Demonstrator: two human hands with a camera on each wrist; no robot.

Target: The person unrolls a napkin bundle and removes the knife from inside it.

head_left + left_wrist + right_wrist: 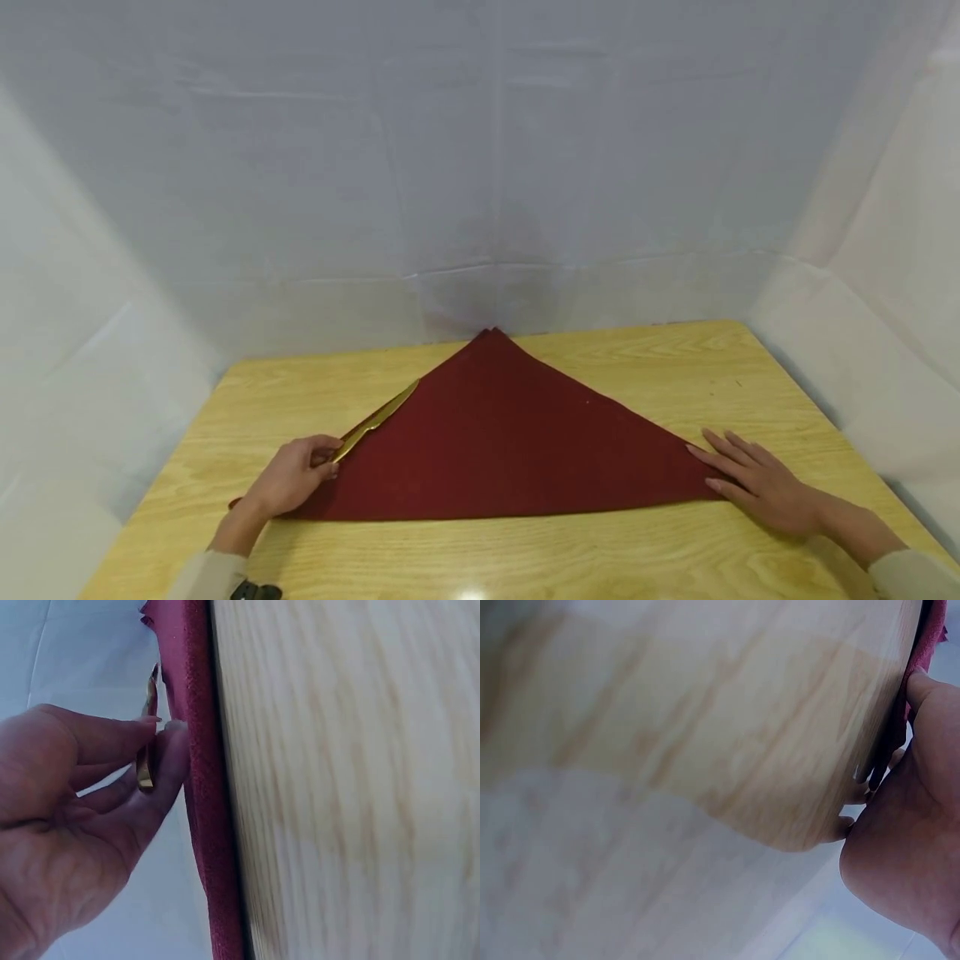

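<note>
Head view: dark red napkin [495, 442] folded into triangle, flat on wooden table [637, 550], apex pointing away. Left hand [288, 479] at left corner, fingers curled round handle of gold knife [375, 421], blade lying along napkin's left edge. Right hand [757, 479] flat, fingers straight, tips pressing right corner. Left wrist view: knife pinched between thumb and fingers [112, 735]. Right wrist view: blurred, mostly table.

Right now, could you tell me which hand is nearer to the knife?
Left. The left hand grips the knife by its handle; the right hand rests flat across the napkin.
</note>
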